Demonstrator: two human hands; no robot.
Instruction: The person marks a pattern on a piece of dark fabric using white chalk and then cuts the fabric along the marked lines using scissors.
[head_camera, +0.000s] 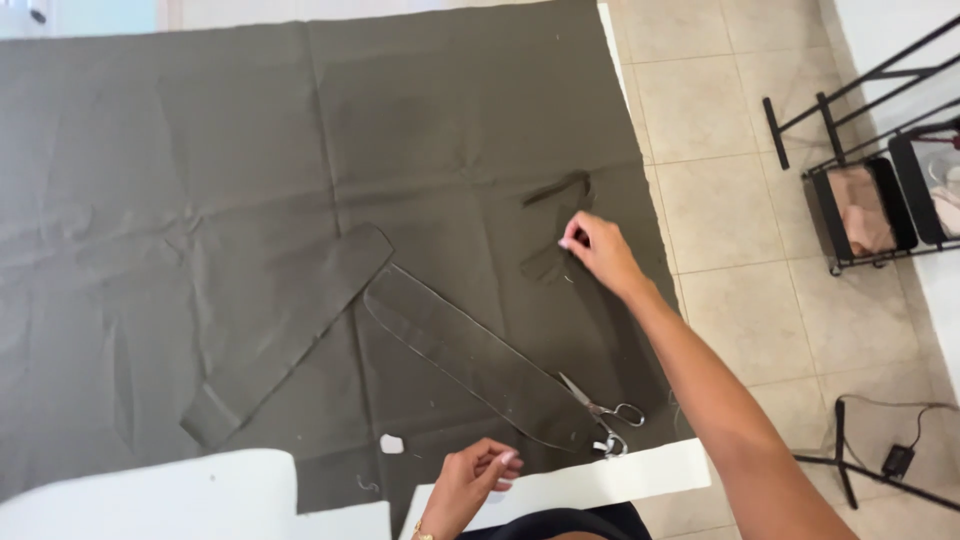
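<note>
Scrap (556, 190) — small olive offcut, lying on the cloth (200, 150) at its right edge. Soft, light, limp; best pinched at an end. My right hand (597, 250) touches down beside it, fingertips narrowed, holding nothing; left hand (470, 485) loosely curled, empty, near the scissors (603, 412).

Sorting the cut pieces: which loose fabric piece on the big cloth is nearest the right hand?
The small dark scrap just beside the right hand. The long strip and the clear-edged curved piece lie farther left and nearer the person.
</note>
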